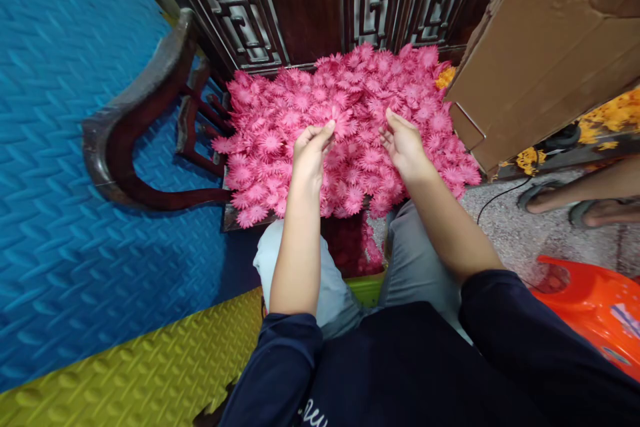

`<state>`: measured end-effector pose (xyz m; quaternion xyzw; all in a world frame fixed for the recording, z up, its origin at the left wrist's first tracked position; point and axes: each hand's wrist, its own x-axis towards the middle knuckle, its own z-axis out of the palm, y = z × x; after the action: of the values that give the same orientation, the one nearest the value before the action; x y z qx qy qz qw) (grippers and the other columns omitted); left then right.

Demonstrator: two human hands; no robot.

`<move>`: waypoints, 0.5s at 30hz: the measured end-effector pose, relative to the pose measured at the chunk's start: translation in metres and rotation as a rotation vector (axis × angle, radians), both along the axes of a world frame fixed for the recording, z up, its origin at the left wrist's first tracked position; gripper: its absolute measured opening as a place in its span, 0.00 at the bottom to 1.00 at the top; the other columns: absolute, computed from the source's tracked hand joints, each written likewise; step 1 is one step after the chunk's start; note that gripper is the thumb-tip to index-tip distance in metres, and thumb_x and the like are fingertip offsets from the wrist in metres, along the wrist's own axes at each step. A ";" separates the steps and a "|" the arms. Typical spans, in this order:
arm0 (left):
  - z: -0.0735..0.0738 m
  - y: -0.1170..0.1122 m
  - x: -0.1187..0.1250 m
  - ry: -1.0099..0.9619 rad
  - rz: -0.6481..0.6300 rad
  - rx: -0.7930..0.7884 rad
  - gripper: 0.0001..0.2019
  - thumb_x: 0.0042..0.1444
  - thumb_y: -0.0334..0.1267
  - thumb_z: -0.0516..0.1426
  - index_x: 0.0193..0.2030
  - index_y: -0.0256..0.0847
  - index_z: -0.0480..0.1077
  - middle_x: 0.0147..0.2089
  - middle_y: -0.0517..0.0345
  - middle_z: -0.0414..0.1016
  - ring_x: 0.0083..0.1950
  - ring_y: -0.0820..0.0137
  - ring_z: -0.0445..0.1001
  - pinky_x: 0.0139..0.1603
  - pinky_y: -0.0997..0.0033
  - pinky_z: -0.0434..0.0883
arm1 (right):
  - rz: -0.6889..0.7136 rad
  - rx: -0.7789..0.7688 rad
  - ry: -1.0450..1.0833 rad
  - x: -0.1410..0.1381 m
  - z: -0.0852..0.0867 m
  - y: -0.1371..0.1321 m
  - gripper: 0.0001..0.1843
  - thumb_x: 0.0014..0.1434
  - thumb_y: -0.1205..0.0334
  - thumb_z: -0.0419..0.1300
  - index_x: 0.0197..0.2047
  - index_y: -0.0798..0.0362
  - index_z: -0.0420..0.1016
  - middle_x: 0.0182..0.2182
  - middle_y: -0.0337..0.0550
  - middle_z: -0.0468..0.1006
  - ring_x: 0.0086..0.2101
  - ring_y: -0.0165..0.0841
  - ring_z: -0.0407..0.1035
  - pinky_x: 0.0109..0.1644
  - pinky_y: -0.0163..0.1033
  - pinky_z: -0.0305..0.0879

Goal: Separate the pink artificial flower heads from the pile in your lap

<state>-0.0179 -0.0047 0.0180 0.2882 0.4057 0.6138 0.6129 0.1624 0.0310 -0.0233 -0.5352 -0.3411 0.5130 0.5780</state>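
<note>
A large heap of pink artificial flowers (pixel 350 113) covers the seat of a dark wooden chair (pixel 135 140) in front of me. My left hand (pixel 310 150) hovers over the middle of the heap, fingers curled in a pinch around one pink flower at its fingertips. My right hand (pixel 405 143) rests on the heap to the right, fingers bent down into the flowers; what they grip is hidden. Both forearms reach out from dark blue sleeves over my grey trousers.
A brown cardboard box (pixel 545 47) leans at the right, with orange flowers (pixel 615 113) behind it. Another person's sandalled feet (pixel 575 203) stand at the right. An orange plastic bag (pixel 595 313) lies lower right. Blue (pixel 75 147) and yellow foam mats (pixel 150 367) cover the floor on the left.
</note>
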 end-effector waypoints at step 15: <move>-0.012 0.001 0.005 0.492 0.032 0.130 0.19 0.48 0.18 0.49 0.33 0.42 0.76 0.34 0.64 0.76 0.25 0.77 0.63 0.31 0.77 0.62 | 0.210 -0.104 0.180 -0.031 0.032 -0.030 0.03 0.53 0.69 0.63 0.31 0.52 0.76 0.27 0.32 0.76 0.26 0.21 0.67 0.32 0.28 0.66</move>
<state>-0.0133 -0.0038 0.0057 0.4613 0.5070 0.5595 0.4659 0.1316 0.0012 0.0090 -0.4778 -0.3150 0.6335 0.5207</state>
